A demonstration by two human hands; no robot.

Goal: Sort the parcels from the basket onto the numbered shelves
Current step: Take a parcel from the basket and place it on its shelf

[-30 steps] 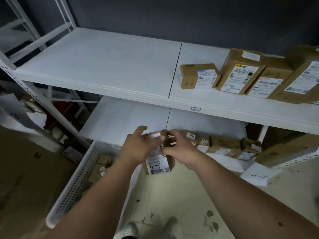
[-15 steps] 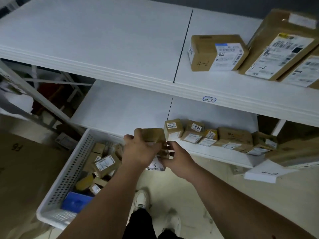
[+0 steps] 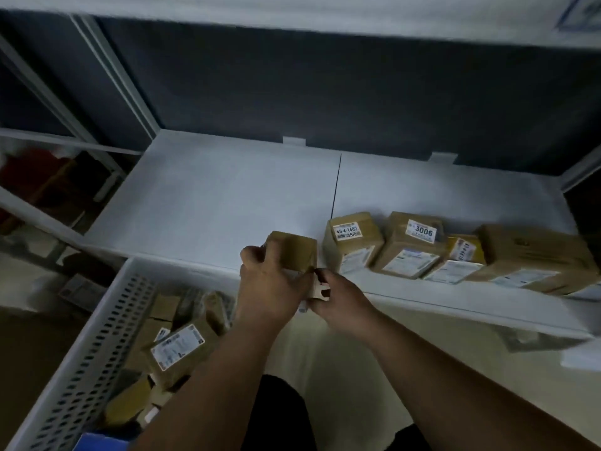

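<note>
Both hands, left hand (image 3: pixel 270 288) and right hand (image 3: pixel 341 297), grip a small parcel (image 3: pixel 292 252) at the shelf's (image 3: pixel 227 203) near edge; placing looks underway, next setting it just left of the boxed row (image 3: pixel 354 242).

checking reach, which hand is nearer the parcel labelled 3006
Right. The right hand sits below-left of the 3006 parcel; the left hand is farther left.

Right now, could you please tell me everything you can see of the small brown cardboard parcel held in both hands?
The small brown cardboard parcel is a plain box, its top face bare, with a white label partly hidden low on its near side. The left hand grips its left and front, the right hand its lower right corner. It sits at the white lower shelf's front edge, left of the parcel row.
</note>
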